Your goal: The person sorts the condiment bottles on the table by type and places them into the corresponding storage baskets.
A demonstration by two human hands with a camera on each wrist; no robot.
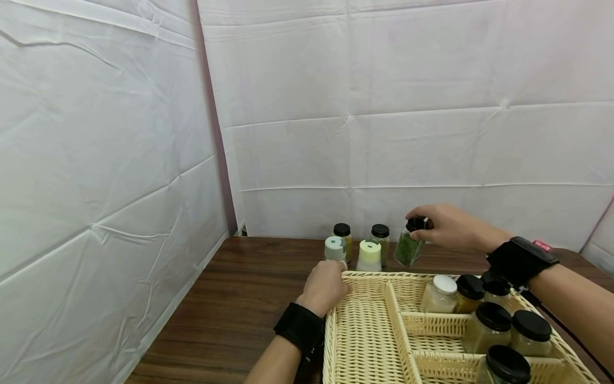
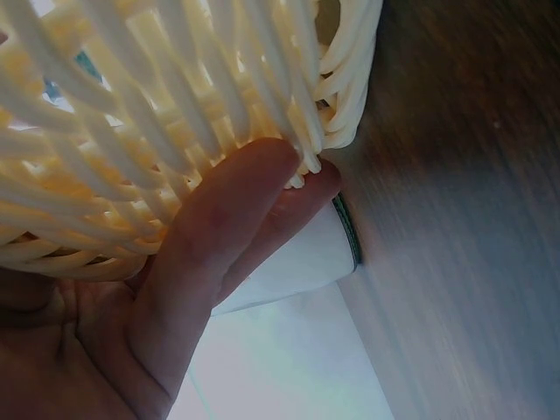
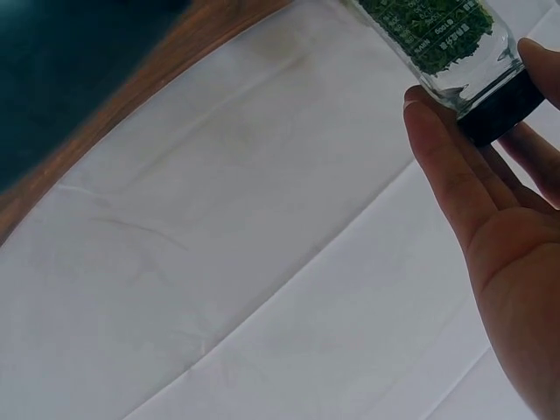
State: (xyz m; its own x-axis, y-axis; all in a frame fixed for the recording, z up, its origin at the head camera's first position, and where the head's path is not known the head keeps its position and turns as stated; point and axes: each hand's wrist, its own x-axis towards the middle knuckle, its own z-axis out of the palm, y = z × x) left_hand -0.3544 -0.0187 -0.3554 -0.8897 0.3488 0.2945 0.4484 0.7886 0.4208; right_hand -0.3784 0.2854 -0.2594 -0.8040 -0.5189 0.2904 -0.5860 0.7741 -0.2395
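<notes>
My right hand [image 1: 453, 228] pinches the black lid of a glass spice jar [image 1: 408, 249] filled with green dried herbs. The jar leans, held at the back of the table beyond the basket. In the right wrist view, fingers and thumb stand around the lid of the herb jar [image 3: 429, 35], whose side bears white print. My left hand [image 1: 325, 288] grips the far left corner of a cream woven basket [image 1: 366, 336] with dividers. The left wrist view shows the thumb [image 2: 219, 219] against the basket's weave [image 2: 184, 96]; the other fingers are partly hidden.
Behind the basket stand a grey-green-capped shaker [image 1: 334, 248], a yellow-capped shaker [image 1: 369, 257] and two black-lidded jars, one yellowish [image 1: 342, 232], one greenish [image 1: 381, 240]. Several jars, including a white-lidded one [image 1: 440, 294], occupy the basket's right compartments. White sheeting [image 1: 408, 133] hangs behind the wooden table [image 1: 230, 309].
</notes>
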